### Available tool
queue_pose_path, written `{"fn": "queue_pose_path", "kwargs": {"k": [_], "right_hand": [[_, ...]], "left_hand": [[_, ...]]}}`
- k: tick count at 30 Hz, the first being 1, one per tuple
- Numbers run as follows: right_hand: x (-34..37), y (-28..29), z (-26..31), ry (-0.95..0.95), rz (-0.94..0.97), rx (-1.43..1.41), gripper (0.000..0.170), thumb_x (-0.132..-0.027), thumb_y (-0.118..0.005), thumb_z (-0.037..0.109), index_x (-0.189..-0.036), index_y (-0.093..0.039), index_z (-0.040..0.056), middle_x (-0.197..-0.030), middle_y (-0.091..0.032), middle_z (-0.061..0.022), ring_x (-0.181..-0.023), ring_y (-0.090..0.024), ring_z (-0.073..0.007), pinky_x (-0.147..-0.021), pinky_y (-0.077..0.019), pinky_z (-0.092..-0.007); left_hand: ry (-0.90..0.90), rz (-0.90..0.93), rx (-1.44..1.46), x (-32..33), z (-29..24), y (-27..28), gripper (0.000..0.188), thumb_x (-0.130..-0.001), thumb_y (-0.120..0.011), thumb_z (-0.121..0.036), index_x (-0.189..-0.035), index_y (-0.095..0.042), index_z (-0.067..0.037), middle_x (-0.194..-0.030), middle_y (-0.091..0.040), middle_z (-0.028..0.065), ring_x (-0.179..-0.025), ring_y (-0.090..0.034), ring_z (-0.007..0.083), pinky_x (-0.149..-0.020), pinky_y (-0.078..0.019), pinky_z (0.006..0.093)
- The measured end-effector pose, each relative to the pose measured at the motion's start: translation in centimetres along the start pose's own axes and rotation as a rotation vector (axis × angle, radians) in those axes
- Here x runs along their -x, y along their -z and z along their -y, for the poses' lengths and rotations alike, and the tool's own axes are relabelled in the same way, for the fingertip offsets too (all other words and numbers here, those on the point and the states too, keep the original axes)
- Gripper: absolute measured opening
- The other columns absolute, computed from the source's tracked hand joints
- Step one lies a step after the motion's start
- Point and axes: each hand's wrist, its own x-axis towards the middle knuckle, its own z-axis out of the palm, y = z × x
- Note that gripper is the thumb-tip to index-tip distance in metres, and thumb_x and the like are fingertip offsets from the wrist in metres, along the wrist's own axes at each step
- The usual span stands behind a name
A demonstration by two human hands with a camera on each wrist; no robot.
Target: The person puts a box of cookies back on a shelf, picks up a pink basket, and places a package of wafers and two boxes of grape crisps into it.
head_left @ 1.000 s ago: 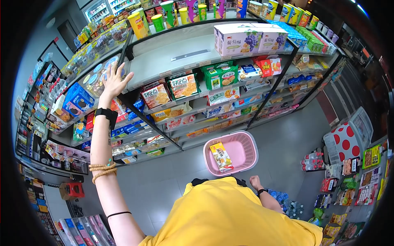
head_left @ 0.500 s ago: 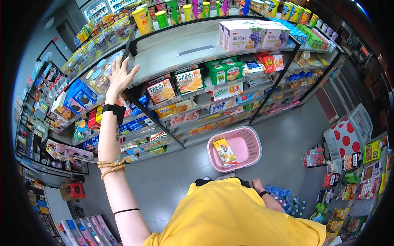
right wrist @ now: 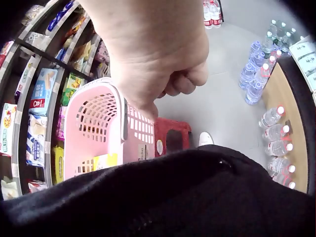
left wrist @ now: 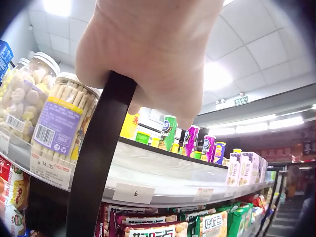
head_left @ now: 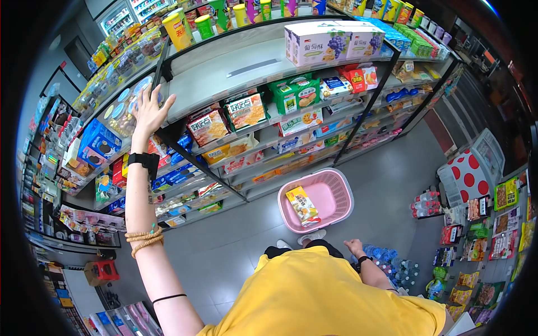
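Observation:
My left hand is stretched out with its fingers spread, at the end of the top shelf board. In the left wrist view that hand is at the top of a black shelf post. Beside the post stand clear jars of snacks, among them a jar of biscuit sticks. My right hand hangs low at my side, its fingers loosely curled around nothing. In the right wrist view it overlaps a pink basket. This basket stands on or over a red stool and has a yellow snack pack inside.
White grape-print boxes stand on the top shelf, with biscuit packs on the shelf below. Bottled water stands on the floor to the right. A polka-dot bin and hanging snack packs lie further right.
The view sways, first right, then back left. My left hand keeps its spread fingers by the jars and post. My right hand has shifted slightly, and my shoes now show below the basket.

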Motion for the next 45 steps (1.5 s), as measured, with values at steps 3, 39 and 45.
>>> {"fn": "queue_pose_path", "kwargs": {"k": [3,39,45], "right_hand": [[-0.2,1.7,1.2,-0.009,0.014,0.106,0.038,-0.075,-0.077,0.039,-0.08,-0.073,0.0006,-0.086,-0.071,-0.0224,-0.085,-0.07,-0.0378,-0.08,-0.0544,-0.0436],[-6.5,46.3,72.7,1.382,-0.709,0.681,0.13,-0.054,-0.089,0.017,-0.159,-0.013,0.0184,-0.164,-0.015,-0.0147,-0.15,-0.019,-0.0397,-0.114,-0.03,-0.0608],[-5.4,48.1,77.8,1.033,-0.468,1.071,0.139,-0.051,-0.092,0.018,-0.16,-0.006,0.0234,-0.164,-0.02,-0.0114,-0.152,-0.014,-0.0342,-0.116,-0.0237,-0.0655]], "left_hand": [[0.002,-0.028,-0.011,0.0,0.1,-0.2,0.079,-0.092,-0.047,-0.071,-0.151,-0.04,-0.02,-0.163,-0.025,0.0097,-0.152,-0.013,0.0317,-0.117,-0.0089,0.0616],[0.071,-0.167,-0.037,0.1,-0.3,-0.5,0.077,-0.09,-0.054,-0.064,-0.148,-0.043,-0.015,-0.16,-0.03,0.0094,-0.152,-0.015,0.0309,-0.118,-0.0064,0.0569],[0.072,-0.189,-0.012,0.0,-0.1,-0.7,0.077,-0.09,-0.055,-0.064,-0.148,-0.043,-0.015,-0.159,-0.03,0.0102,-0.151,-0.017,0.0321,-0.118,-0.0077,0.0566]]}}
